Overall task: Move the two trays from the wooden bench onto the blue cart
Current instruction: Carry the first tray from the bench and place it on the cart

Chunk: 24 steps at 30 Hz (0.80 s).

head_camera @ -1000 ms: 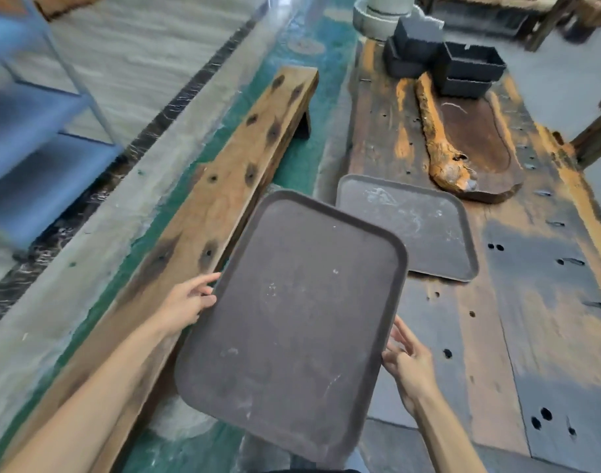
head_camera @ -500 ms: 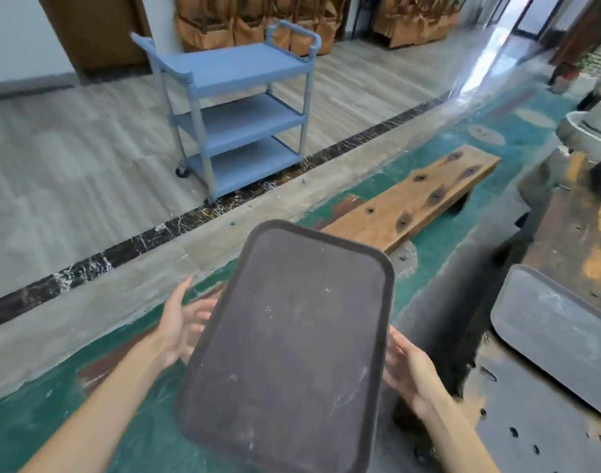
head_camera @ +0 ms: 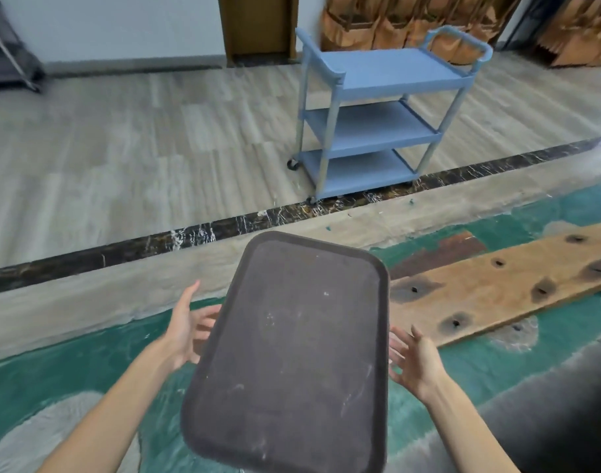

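Observation:
A dark brown rectangular tray (head_camera: 292, 353) is held flat in front of me, its long axis pointing away. My left hand (head_camera: 186, 331) grips its left long edge with the fingers under the rim. My right hand (head_camera: 413, 361) holds the right long edge the same way. The blue three-shelf cart (head_camera: 381, 110) stands on the wood-look floor ahead and slightly right, all its shelves bare. The second tray is out of view.
A low wooden plank bench (head_camera: 503, 285) with dark knots lies to the right on the green painted floor. A black marble strip (head_camera: 224, 230) and a grey concrete band cross the floor between me and the cart. Brown screens line the far wall.
The view has swung left from the workbench toward the cart. The tray has come along in both hands, and the second tray and the workbench have left the frame.

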Each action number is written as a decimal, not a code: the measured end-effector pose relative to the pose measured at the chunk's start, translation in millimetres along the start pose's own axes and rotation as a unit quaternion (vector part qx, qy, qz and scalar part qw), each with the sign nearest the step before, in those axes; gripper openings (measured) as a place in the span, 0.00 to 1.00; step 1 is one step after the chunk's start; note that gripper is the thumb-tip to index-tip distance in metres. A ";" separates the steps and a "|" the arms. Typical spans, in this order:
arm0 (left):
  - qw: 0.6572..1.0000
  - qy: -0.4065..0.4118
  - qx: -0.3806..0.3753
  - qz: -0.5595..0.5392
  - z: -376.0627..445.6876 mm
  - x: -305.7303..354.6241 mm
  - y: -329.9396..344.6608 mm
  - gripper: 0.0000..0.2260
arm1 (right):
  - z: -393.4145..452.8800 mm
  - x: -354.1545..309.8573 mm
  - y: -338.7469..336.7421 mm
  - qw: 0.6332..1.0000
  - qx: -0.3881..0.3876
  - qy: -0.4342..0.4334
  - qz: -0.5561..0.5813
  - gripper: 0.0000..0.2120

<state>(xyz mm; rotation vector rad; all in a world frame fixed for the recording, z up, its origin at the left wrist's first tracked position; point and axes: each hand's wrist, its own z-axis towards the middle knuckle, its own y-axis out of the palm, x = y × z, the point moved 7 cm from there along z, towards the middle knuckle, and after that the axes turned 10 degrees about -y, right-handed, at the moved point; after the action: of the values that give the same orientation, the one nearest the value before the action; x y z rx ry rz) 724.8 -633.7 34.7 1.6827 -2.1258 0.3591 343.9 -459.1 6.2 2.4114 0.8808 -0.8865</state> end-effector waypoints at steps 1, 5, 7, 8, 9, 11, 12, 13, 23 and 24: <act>1.000 -0.008 0.002 -0.005 7.7 12.3 -9.8 0.39 | 13.1 -1.3 16.2 1.000 0.004 0.008 -0.007 0.20; 0.999 -0.020 0.027 0.016 33.3 64.6 -44.4 0.37 | 56.7 -8.3 76.5 0.999 0.020 0.023 -0.029 0.21; 0.999 -0.018 0.038 0.018 47.9 90.8 -60.2 0.37 | 74.3 -14.4 106.2 0.999 0.021 0.026 -0.029 0.21; 0.999 -0.018 0.043 0.017 54.7 102.2 -69.0 0.37 | 81.0 -16.8 119.8 0.999 0.024 0.033 -0.031 0.22; 0.999 -0.019 0.047 0.018 59.9 112.7 -77.3 0.37 | 85.7 -19.5 133.0 0.998 0.027 0.037 -0.034 0.22; 0.998 -0.014 0.052 0.018 70.8 135.4 -94.9 0.37 | 96.9 -26.9 160.8 0.999 0.020 0.035 -0.037 0.22; 0.998 -0.013 0.053 0.015 77.6 146.8 -104.6 0.37 | 103.8 -31.2 174.5 0.999 0.017 0.035 -0.038 0.23; 0.998 -0.015 0.055 0.009 85.1 158.4 -115.1 0.37 | 111.1 -35.7 187.6 0.998 0.017 0.036 -0.038 0.23; 0.999 -0.012 0.006 0.051 192.8 344.4 -161.4 0.36 | 205.7 -89.9 326.0 0.997 0.078 0.021 0.018 0.23; 0.998 -0.011 0.008 0.054 202.3 364.3 -165.1 0.36 | 213.6 -97.2 336.5 0.996 0.088 0.021 0.018 0.23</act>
<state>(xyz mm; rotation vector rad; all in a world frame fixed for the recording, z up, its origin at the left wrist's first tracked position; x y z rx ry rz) 784.0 -1077.6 16.3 1.5910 -2.2420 0.3924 426.8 -859.8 -22.8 2.5948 0.8027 -0.9393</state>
